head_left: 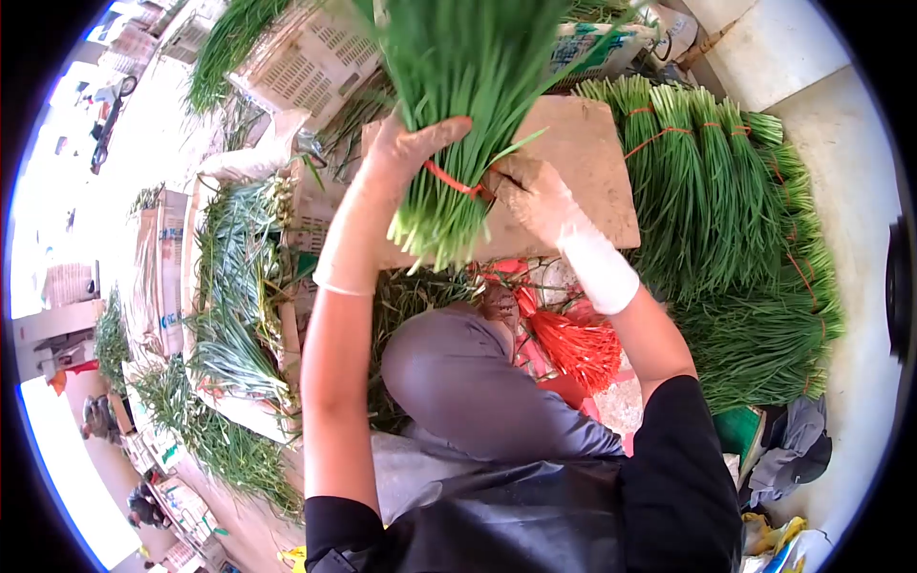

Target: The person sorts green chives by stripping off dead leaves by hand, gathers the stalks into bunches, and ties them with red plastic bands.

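Note:
My left hand (409, 153), in a thin pale glove, is wrapped round a thick bunch of green garlic chives (468, 86). The bunch is held up over a board, its pale cut ends pointing down toward me and its blurred leaves pointing away. A red tie (457, 181) circles it just below my left hand. On the right side of the bunch, my gloved right hand (537, 202) pinches the end of that tie, fingers closed. The board (587, 153) lies beneath both hands.
Tied bunches of chives (707, 210) are stacked at the right along the wall. A pile of red ties (578, 344) lies by my knee (449, 363). Crates (301, 67) and loose greens (234, 258) fill the left side.

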### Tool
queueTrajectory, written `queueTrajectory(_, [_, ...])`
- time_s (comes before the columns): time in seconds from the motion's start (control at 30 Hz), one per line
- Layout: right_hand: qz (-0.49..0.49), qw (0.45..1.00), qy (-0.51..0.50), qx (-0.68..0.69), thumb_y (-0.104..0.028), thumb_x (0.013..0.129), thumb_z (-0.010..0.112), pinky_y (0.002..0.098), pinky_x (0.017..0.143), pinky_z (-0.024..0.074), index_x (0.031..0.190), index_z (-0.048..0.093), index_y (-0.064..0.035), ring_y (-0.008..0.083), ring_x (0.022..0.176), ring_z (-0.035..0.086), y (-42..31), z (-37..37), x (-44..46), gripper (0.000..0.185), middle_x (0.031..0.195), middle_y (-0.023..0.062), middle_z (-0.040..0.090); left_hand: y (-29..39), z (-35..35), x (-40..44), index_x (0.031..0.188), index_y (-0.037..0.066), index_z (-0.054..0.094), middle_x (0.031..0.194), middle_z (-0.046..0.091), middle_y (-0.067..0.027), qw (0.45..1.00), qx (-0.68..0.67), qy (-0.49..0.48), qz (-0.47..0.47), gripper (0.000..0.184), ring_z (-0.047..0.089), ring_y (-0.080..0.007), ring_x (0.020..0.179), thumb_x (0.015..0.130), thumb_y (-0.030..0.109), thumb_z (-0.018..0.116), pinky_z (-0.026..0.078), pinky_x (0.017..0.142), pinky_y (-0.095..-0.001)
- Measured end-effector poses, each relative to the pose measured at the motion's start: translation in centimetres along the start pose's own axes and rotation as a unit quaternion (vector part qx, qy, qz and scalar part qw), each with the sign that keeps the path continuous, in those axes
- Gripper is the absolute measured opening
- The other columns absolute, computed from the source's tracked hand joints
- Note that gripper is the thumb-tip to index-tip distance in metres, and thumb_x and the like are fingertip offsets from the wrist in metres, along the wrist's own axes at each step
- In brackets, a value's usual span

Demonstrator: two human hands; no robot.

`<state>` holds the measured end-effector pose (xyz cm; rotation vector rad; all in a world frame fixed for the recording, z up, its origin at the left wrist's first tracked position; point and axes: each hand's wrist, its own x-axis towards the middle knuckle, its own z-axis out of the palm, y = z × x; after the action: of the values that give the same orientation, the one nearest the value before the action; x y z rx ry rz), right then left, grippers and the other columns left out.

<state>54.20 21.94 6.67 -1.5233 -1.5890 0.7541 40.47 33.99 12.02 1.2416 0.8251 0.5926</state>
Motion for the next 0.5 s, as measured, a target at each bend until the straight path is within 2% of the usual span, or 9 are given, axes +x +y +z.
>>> queueTrajectory(0.07, [0.098, 0.973, 0.066, 0.199, -0.025, 0.084, 0.05, 0.0372, 0.073, 0.0439, 0.084, 0.061, 0.0005, 0.0267, 0.078, 0.058, -1.9, 1.3, -1.8, 0.028, 0.076, 0.0154, 0.061, 1.0, 0.0, -1.2, 0.127, 0.0, 0.043, 0.118, 0.055, -0.0138, 0.997, 0.055, -0.044, 0.02, 0.066, 0.051, -0.0201, 0.109, 0.076, 0.032, 0.071, 0.036, 0.096, -0.031])
queueTrajectory(0.13, [0.144, 0.967, 0.036, 0.206, -0.028, 0.085, 0.048, 0.0369, 0.071, 0.0439, 0.083, 0.061, 0.0008, 0.0235, 0.07, 0.057, -1.3, 2.4, -2.6, 0.032, 0.069, 0.0125, 0.057, -0.1, -1.7, 0.3, 0.128, -0.002, 0.038, 0.118, 0.055, -0.0203, 0.953, 0.282, -0.084, -0.073, 0.076, 0.051, -0.0251, 0.114, 0.078, 0.049, 0.064, 0.042, 0.094, -0.0352])
queueTrajectory(0.2, [0.273, 0.95, -0.033, 0.148, -0.028, 0.086, 0.049, 0.0359, 0.066, 0.0456, 0.085, 0.06, 0.0004, 0.0193, 0.064, 0.056, 1.1, 4.4, -2.6, 0.031, 0.065, 0.0102, 0.054, -4.1, -3.2, -0.7, 0.133, -0.001, 0.031, 0.117, 0.055, -0.0222, 0.904, 0.426, -0.012, -0.019, 0.096, 0.052, -0.0327, 0.111, 0.068, 0.06, 0.067, 0.039, 0.096, -0.0364])
queueTrajectory(0.27, [0.344, 0.909, 0.013, 0.235, -0.028, 0.086, 0.05, 0.0364, 0.06, 0.0471, 0.086, 0.06, -0.0017, 0.0214, 0.06, 0.058, 1.5, 6.3, -2.9, 0.028, 0.066, 0.0105, 0.057, -6.5, -3.1, -3.8, 0.136, 0.001, 0.026, 0.125, 0.048, -0.0234, 0.879, 0.473, -0.058, 0.003, 0.107, 0.047, -0.0338, 0.116, 0.06, 0.061, 0.071, 0.034, 0.101, -0.0415])
queueTrajectory(0.3, [0.221, 0.971, 0.089, 0.009, -0.027, 0.086, 0.051, 0.0367, 0.058, 0.0473, 0.084, 0.06, -0.0037, 0.023, 0.062, 0.06, 1.6, 6.8, -3.1, 0.025, 0.069, 0.01, 0.06, -8.5, -3.0, -5.2, 0.138, 0.003, 0.023, 0.129, 0.043, -0.0233, 0.83, 0.555, -0.035, 0.043, 0.111, 0.042, -0.0345, 0.12, 0.057, 0.06, 0.073, 0.03, 0.102, -0.046])
queueTrajectory(0.33, [0.08, 0.96, 0.156, -0.218, -0.026, 0.086, 0.052, 0.037, 0.056, 0.0475, 0.081, 0.059, -0.0057, 0.0246, 0.065, 0.062, 1.5, 7.1, -3.0, 0.022, 0.073, 0.0095, 0.063, -10.3, -2.8, -6.4, 0.14, 0.004, 0.019, 0.134, 0.037, -0.0231, 0.772, 0.63, -0.01, 0.083, 0.116, 0.037, -0.0353, 0.124, 0.053, 0.058, 0.075, 0.026, 0.103, -0.0504])
queueTrajectory(0.37, [-0.001, 0.951, 0.207, -0.229, -0.024, 0.083, 0.053, 0.0403, 0.058, 0.0482, 0.078, 0.059, -0.0087, 0.0288, 0.068, 0.061, 0.8, 7.4, -2.7, 0.017, 0.075, 0.011, 0.062, -11.1, -2.1, -7.3, 0.142, 0.008, 0.013, 0.138, 0.029, -0.0214, 0.769, 0.635, 0.015, 0.069, 0.123, 0.03, -0.0369, 0.128, 0.049, 0.055, 0.078, 0.022, 0.102, -0.0563])
queueTrajectory(0.4, [-0.004, 0.952, 0.201, -0.229, -0.024, 0.083, 0.053, 0.0403, 0.058, 0.0482, 0.078, 0.059, -0.0087, 0.0288, 0.068, 0.061, 0.6, 8.1, -2.5, 0.017, 0.075, 0.011, 0.062, -11.9, -1.7, -7.8, 0.142, 0.01, 0.012, 0.137, 0.031, -0.0212, 0.734, 0.67, 0.062, 0.093, 0.117, 0.031, -0.0391, 0.126, 0.054, 0.048, 0.078, 0.023, 0.101, -0.057])
queueTrajectory(0.5, [-0.156, 0.949, 0.072, -0.264, -0.02, 0.08, 0.056, 0.0397, 0.056, 0.0472, 0.074, 0.057, -0.01, 0.0307, 0.062, 0.057, 0.2, 9.7, -1.0, 0.011, 0.065, 0.01, 0.056, -13.3, -1.9, -7.3, 0.142, 0.012, 0.014, 0.133, 0.034, -0.022, 0.683, 0.704, 0.149, 0.125, 0.111, 0.035, -0.0371, 0.123, 0.055, 0.042, 0.077, 0.031, 0.097, -0.0513])
